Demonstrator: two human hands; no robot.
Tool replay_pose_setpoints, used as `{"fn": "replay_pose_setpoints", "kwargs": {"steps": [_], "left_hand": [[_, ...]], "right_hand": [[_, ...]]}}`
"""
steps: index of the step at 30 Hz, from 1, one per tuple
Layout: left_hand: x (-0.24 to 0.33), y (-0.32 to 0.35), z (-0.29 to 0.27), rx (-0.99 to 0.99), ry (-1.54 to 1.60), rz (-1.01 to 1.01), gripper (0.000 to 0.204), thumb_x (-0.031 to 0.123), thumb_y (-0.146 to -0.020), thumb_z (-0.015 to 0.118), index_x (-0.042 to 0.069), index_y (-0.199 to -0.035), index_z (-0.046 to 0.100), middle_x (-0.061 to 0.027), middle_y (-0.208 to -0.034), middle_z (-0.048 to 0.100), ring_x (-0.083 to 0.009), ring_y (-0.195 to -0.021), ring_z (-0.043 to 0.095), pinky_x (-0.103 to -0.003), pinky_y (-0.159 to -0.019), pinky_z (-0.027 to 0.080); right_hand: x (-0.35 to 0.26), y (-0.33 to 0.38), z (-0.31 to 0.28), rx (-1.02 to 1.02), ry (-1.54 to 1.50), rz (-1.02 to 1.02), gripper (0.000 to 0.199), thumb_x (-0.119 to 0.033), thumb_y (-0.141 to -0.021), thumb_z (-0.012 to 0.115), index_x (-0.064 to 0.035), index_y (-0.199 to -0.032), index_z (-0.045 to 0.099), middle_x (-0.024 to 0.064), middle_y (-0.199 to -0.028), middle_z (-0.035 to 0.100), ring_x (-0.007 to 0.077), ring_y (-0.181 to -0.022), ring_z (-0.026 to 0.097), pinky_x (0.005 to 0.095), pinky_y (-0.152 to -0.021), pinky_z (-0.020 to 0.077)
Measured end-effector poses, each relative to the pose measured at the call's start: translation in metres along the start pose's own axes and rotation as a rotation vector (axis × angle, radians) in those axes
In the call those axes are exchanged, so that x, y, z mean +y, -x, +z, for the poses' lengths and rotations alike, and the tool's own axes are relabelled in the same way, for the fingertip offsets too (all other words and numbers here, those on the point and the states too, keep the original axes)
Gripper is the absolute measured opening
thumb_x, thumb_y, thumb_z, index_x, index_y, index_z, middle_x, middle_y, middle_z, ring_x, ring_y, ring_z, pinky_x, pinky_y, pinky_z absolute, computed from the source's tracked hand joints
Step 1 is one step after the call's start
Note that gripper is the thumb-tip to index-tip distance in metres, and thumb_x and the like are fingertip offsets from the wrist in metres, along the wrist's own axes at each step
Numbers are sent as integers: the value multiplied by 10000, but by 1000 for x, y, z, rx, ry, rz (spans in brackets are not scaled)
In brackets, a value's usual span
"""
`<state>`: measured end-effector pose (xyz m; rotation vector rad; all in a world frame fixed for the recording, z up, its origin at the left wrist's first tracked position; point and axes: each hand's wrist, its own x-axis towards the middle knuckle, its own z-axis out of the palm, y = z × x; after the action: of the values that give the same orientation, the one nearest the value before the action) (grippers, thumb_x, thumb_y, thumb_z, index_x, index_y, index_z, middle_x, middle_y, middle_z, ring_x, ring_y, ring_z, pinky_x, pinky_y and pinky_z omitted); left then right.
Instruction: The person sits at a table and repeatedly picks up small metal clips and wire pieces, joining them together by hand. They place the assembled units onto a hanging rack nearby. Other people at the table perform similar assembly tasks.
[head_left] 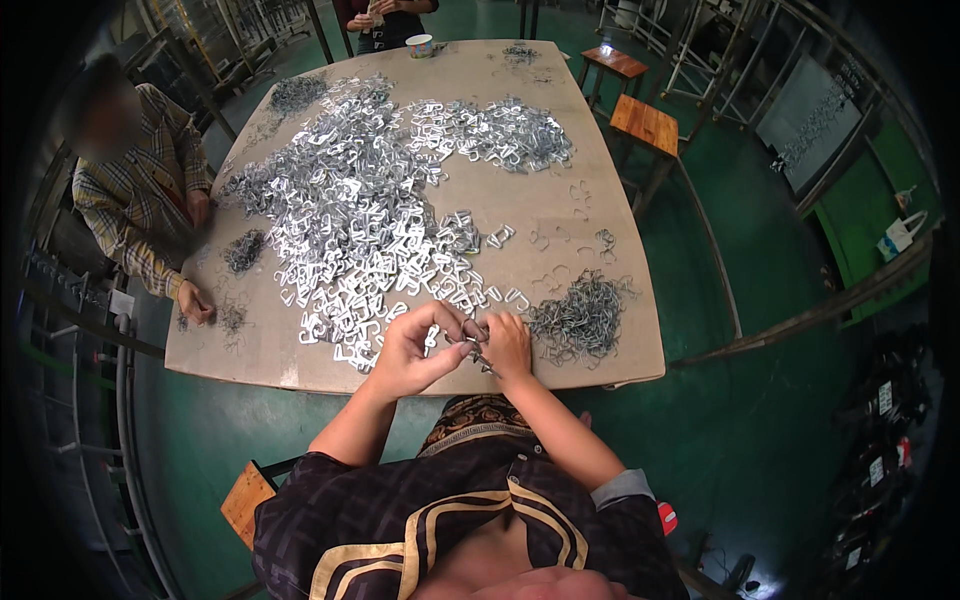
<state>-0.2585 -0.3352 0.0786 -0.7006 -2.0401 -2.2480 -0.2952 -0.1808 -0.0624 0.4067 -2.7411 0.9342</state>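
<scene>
1. Two bare hands work close together above the near edge of the table [480, 205]. The left hand [413, 348] is pinched narrow, thumb against fingertips, on a few dark wire pieces [484, 362].

2. Just right of it, the right hand [509, 345] is lowered, back upward, fingers bent together; whether it grips anything I cannot tell.

3. The wire pieces stick out from the left fingertips toward the right hand, in the gap between the two.

4. Immediately right of the right hand lies a tangled wire heap [580, 318], dull grey. Beyond it, farther from the hands, thin wire links [580, 200] are scattered.

5. Ahead and to the left of the left hand spreads a big pile of silver clips [350, 225], its nearest clips just beside that hand. Straight ahead, well apart from the hands, is a smaller clip pile [515, 135].

6. Farther left, past the big pile, a dark wire clump [243, 252] sits near a co-worker [140, 200] in a plaid shirt, whose hand [195, 302] rests at the table's edge.

7. At the far end from the hands, another person [385, 22] stands by a white tub [420, 45].

8. Far ahead to the right, two wooden stools [645, 125] stand on the green floor [700, 260].
</scene>
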Motion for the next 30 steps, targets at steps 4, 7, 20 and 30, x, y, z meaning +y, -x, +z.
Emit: {"fn": "replay_pose_setpoints", "kwargs": {"steps": [4, 7, 20, 30], "left_hand": [[-8, 3, 8, -46, -49, -22, 105, 3, -808, 670, 22, -826, 568, -110, -899, 683, -188, -880, 656, -326, -820, 494], [-12, 4, 24, -105, -22, -79, 105, 16, -807, 677, 27, -827, 574, -107, -894, 689, -190, -879, 664, -330, -806, 499], [-27, -5, 84, -257, -313, 113, 152, 104, -764, 745, 55, -819, 612, -89, -805, 672, -289, -767, 637, -361, -737, 464], [-44, 8, 104, -379, -159, 77, 156, 78, -778, 752, 34, -909, 680, -116, -866, 689, -275, -818, 656, -355, -778, 499]], "right_hand": [[9, 4, -31, -11, -493, 256, 154, -20, -773, 714, 12, -919, 677, 84, -752, 689, 146, -659, 673, 269, -601, 527], [15, 10, -75, -40, -944, 428, 189, -21, -855, 685, 36, -1036, 688, 75, -855, 709, 126, -727, 670, 252, -663, 542], [-30, 60, -186, 243, -573, 186, 250, 43, -839, 655, -1, -1079, 705, 104, -834, 701, 137, -743, 673, 266, -676, 528], [-31, 102, -201, 393, -315, 95, 176, 51, -797, 703, 11, -968, 714, 137, -837, 707, 235, -735, 700, 306, -653, 540]]}}
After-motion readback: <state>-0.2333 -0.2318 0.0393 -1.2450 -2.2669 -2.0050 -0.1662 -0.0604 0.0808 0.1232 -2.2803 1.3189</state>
